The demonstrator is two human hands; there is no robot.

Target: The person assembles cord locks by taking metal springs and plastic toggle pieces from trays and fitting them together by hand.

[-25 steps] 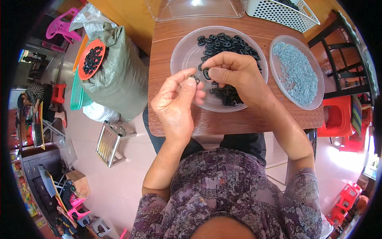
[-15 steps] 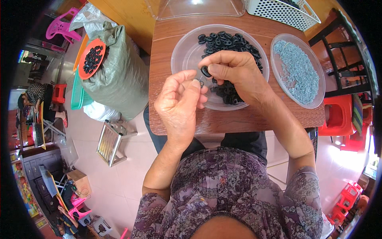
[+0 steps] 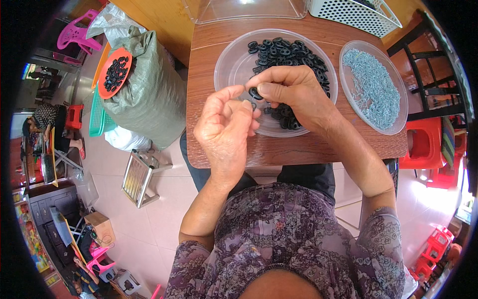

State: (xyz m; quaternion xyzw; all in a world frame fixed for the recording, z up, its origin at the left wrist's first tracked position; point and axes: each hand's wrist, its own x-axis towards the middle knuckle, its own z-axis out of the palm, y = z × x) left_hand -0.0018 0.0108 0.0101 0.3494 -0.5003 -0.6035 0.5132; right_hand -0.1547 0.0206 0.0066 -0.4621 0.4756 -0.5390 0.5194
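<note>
My right hand (image 3: 298, 92) pinches a small black oval plastic piece (image 3: 255, 93) between thumb and index finger. Close beside it, my left hand (image 3: 224, 124) is curled, with a tiny greyish piece (image 3: 253, 105) at its thumb tip; its kind is too small to make out. The left index fingertip reaches up to the black piece. Both hands are over the near left part of a round clear plastic bowl (image 3: 230, 60), which holds a heap of black oval pieces with holes (image 3: 286, 52). To the right, a clear round tray (image 3: 344, 84) carries many small silvery-blue metal pieces (image 3: 376, 92), perhaps screws.
The brown wooden table (image 3: 209, 50) bears a clear lid (image 3: 249, 15) and a white perforated basket (image 3: 356, 20) at the back. A stuffed green sack (image 3: 149, 94) at left has a red plate (image 3: 102, 79) of black pieces. A metal stool (image 3: 140, 179) and red stools (image 3: 420, 147) stand around.
The black piece in my right hand has tipped and shifted slightly left and down. My left index finger has stretched up toward it. The bowl and tray look nearly the same.
</note>
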